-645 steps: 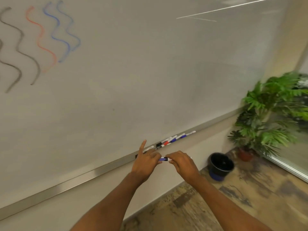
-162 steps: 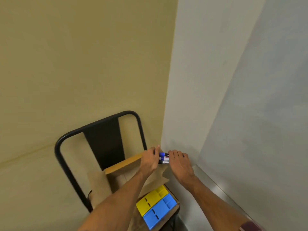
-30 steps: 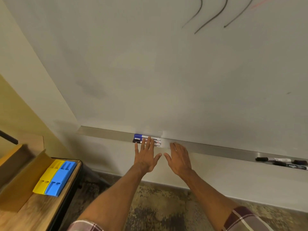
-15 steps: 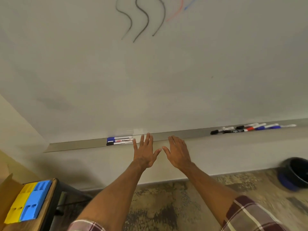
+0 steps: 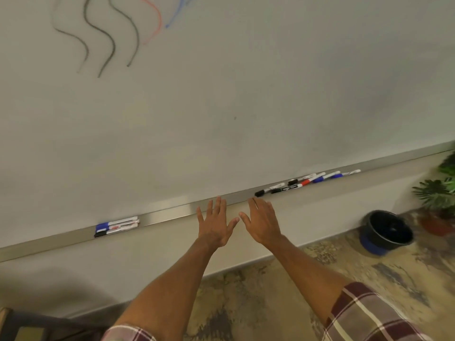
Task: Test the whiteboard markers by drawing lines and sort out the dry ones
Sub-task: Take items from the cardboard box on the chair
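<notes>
A large whiteboard (image 5: 246, 94) carries wavy black, red and blue test lines (image 5: 110, 33) at its upper left. Along its metal tray (image 5: 172, 215) lie two groups of markers. A small bundle with blue and black caps (image 5: 117, 226) sits to the left. Several markers with black, red and blue caps (image 5: 305, 180) lie in a row to the right. My left hand (image 5: 215, 223) and my right hand (image 5: 262, 222) hover side by side in front of the tray, between the two groups, fingers spread and holding nothing.
A black bin with a blue base (image 5: 385, 232) stands on the patterned floor at the right. Potted green plants (image 5: 440, 193) fill the far right edge. The corner of a dark chair or table (image 5: 22, 326) shows at the bottom left.
My view has swung right along the board. The left bundle of markers now lies farther left of my hands, and the right row is nearer. Both hands stay empty and spread.
</notes>
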The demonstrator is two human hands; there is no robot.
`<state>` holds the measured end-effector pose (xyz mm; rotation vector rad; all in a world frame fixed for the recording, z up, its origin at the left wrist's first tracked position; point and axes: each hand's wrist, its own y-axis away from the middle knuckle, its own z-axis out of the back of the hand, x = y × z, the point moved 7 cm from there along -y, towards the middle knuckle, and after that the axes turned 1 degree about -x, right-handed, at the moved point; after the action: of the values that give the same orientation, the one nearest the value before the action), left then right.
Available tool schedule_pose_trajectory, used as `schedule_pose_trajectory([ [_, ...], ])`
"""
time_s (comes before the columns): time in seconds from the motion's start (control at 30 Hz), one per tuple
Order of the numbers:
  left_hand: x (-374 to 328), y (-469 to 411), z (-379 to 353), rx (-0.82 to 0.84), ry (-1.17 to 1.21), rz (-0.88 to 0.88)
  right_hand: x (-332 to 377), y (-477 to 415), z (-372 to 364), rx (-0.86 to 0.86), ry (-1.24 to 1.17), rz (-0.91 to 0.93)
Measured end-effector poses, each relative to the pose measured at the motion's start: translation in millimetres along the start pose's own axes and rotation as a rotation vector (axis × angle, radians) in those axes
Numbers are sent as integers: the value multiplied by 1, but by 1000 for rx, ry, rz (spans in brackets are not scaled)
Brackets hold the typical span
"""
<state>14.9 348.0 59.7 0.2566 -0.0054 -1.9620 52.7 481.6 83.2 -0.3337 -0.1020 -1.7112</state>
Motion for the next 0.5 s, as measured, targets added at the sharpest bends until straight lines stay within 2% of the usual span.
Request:
schedule_pose_trajectory([
  [0.3, -102, -69, -26, 19, 4, 6, -121, -27, 11, 71, 27, -40],
  [0.5, -142, -98, -32, 48, -14, -2, -168, -50, 15, 66, 36, -36],
])
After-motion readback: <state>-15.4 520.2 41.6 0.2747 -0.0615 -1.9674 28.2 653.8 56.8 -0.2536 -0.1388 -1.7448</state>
